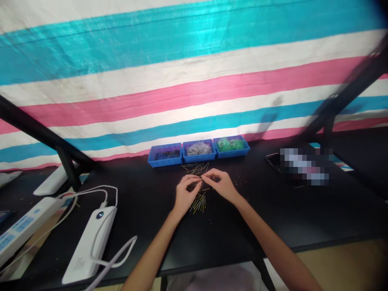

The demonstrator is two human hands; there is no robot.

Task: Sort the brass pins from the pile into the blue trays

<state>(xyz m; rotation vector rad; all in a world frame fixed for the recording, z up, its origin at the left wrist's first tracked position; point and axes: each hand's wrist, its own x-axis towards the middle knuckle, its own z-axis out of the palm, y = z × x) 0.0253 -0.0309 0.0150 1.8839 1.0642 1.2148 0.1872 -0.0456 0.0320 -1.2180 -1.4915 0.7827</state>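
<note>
- Thin rods [199, 204] lie strewn on the near side of the middle blue tray [199, 159], between and around the left hand [184, 194] and right hand [226, 187]
- They look light, stiff and smooth, likely to roll or slip; a fingertip pinch near mid-length should suit, one rod at a time
- Both hands, on the near side of that tray, hold thumb and fingers narrow, their tips touching or nearly so
- What sits between those tips is too small to make out, so I cannot tell whether either hand grips a rod
</note>
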